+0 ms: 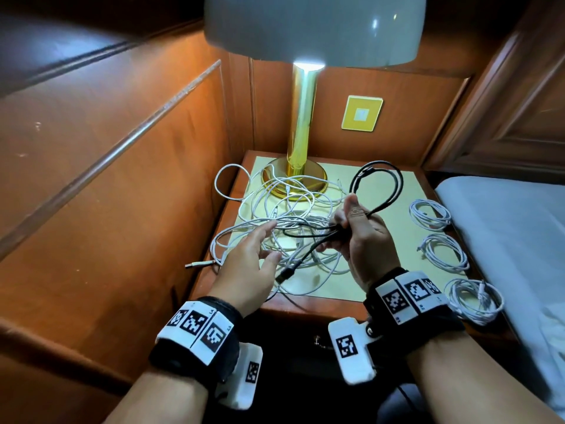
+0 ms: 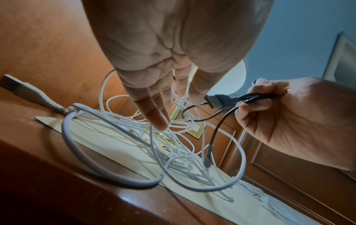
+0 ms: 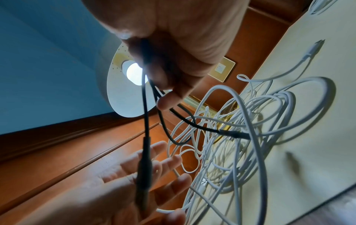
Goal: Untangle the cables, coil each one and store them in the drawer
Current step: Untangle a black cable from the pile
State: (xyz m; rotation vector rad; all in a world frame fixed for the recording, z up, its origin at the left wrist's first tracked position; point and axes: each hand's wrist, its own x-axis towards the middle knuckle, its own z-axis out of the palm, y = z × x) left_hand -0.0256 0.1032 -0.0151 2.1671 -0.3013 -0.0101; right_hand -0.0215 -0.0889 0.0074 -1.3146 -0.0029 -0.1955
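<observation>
The right hand [image 1: 363,237] has its grip clamped on a black cable [image 1: 379,182], pinching several strands so one loop stands above the fist and a plug end hangs below. The left hand [image 1: 250,261] hovers with fingers spread and relaxed, holding nothing, over the tangle of white cables [image 1: 284,221] on the bench [image 1: 385,191]; whether its fingertips touch a strand is hard to tell. Three coiled white cables [image 1: 444,250] lie along the bench's right edge, beside the lamp [image 1: 301,142].
</observation>
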